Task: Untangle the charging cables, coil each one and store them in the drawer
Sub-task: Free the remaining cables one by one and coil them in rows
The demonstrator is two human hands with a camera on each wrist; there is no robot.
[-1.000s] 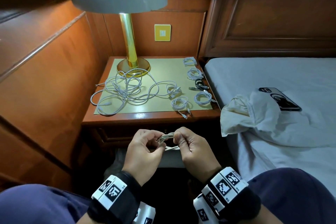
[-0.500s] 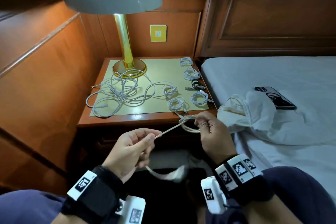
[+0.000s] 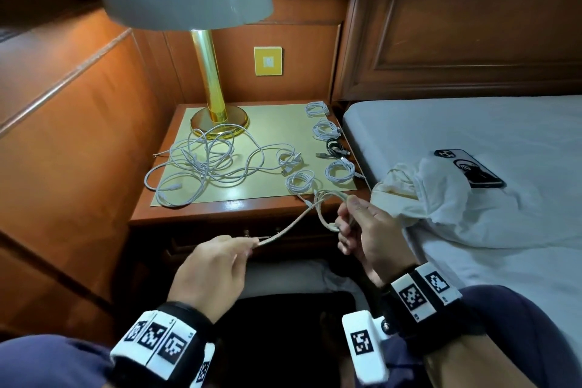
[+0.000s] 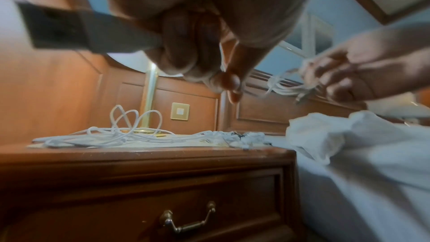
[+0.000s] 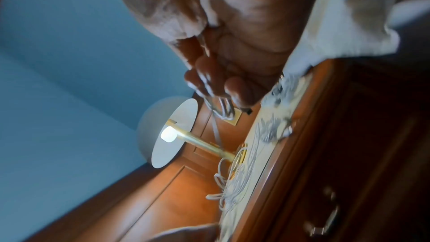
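We see a seated person facing a wooden bedside counter (image 3: 233, 206), holding one beige cable (image 3: 291, 227) in front of its closed drawer (image 4: 163, 205). Their right hand (image 3: 367, 230) grips the cable's coiled loops, its fingers (image 3: 352, 203) curled round the bundle. Their left hand (image 3: 214, 264) pinches the free tail of the same cable between thumb and fingers (image 3: 242, 244), so a straight length runs between the two hands.

On the counter lies a loose tangle of white cables (image 3: 204, 164), spread in front of the brass foot of a lamp (image 3: 217, 116). Along the counter's right side sit small finished coils: several white coils (image 3: 338, 170) and one black coil (image 3: 335, 146), each apart from the tangle.

To the right, on the bed (image 3: 472, 123), we see a crumpled white cloth (image 3: 441, 198) with a phone (image 3: 469, 168) lying partly under its far edge.
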